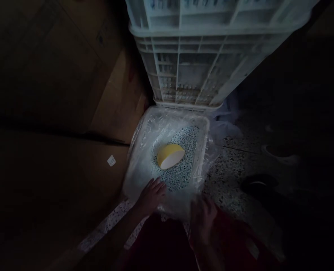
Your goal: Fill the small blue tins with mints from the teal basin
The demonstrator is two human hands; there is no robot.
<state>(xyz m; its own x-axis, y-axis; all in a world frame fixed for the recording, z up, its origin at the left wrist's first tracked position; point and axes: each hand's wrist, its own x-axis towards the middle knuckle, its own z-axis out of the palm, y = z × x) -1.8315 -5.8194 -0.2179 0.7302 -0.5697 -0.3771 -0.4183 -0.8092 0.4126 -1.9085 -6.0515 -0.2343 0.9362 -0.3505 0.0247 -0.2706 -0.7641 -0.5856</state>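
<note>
Tilted yellow bowl (167, 151), pale inside, resting on bluish-grey pellets (188, 150) in a plastic-lined tub (205, 139).

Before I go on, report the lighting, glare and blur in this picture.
Head view: dim overall, far right nearly black; head view: yellow bowl stands out from the gloom; head view: pale glints on the plastic liner; head view: right hand smeared, probably by motion, left hand clearer.

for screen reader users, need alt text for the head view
A yellow bowl lies tipped on small pale pellets in a plastic-lined tub. A person's left hand is at the tub's near side, the blurred right hand by its near right corner. White crates stand behind, cardboard at left, in dim light.
</note>
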